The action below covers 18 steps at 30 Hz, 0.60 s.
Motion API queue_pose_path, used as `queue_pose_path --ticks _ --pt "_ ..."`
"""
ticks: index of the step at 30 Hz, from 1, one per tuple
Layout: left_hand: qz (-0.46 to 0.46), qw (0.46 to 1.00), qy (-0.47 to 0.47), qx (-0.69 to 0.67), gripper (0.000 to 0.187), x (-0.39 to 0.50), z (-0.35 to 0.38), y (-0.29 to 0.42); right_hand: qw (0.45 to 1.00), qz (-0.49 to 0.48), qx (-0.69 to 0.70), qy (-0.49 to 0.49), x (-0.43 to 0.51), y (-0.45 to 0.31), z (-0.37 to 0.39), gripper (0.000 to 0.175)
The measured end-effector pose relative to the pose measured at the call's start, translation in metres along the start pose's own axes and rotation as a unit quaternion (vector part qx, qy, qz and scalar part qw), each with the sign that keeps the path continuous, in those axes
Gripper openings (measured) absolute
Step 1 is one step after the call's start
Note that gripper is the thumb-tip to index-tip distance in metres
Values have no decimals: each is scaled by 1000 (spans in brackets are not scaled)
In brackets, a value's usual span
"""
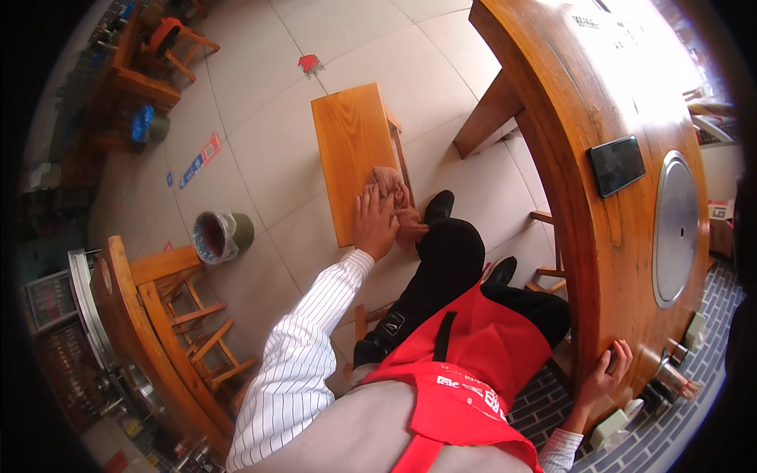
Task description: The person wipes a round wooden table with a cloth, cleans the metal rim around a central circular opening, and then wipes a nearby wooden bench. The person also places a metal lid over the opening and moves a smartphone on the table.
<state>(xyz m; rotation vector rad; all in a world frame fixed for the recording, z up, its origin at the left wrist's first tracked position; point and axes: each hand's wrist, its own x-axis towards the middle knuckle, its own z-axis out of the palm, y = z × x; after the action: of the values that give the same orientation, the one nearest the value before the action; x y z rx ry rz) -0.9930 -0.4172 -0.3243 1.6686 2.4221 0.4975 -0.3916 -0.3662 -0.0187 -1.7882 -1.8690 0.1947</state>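
Note:
My left hand (375, 223) lies palm down near the end of a small wooden stool (349, 139), its fingers and thumb over a crumpled brownish-pink cloth (390, 184). Part of the cloth hangs off the stool's side by my knee. My right hand (610, 369) rests on the near edge of a large wooden table (609, 260), fingers slightly bent, nothing seen in it. A black smartphone (617, 165) lies on that table, left of a round metal plate (675, 230) set into the top. A red apron (467, 366) covers my lap.
A lined waste bin (239, 233) stands on the tiled floor to the left, by another wooden table (139, 331) with stools. A bin with a blue bag (142, 123) is farther off. Bottles and a tissue-like holder (609, 427) line the right table's wall side. Stool legs (550, 272) show beneath it.

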Motion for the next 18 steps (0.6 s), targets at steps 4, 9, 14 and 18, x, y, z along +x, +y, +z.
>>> queue_pose_path --ticks 4,9,14,18 --pt "13 1000 -6 1 67 26 -3 -21 999 -19 -28 5 0 4 0 20" --pt "9 999 18 32 65 135 2 -47 1000 12 8 -4 -1 8 1 23" --pt "-9 998 26 60 65 226 -2 -80 1000 8 -20 -18 0 7 0 25" --pt "-59 987 67 131 58 254 -12 -116 1000 9 -15 -10 1 4 0 25"
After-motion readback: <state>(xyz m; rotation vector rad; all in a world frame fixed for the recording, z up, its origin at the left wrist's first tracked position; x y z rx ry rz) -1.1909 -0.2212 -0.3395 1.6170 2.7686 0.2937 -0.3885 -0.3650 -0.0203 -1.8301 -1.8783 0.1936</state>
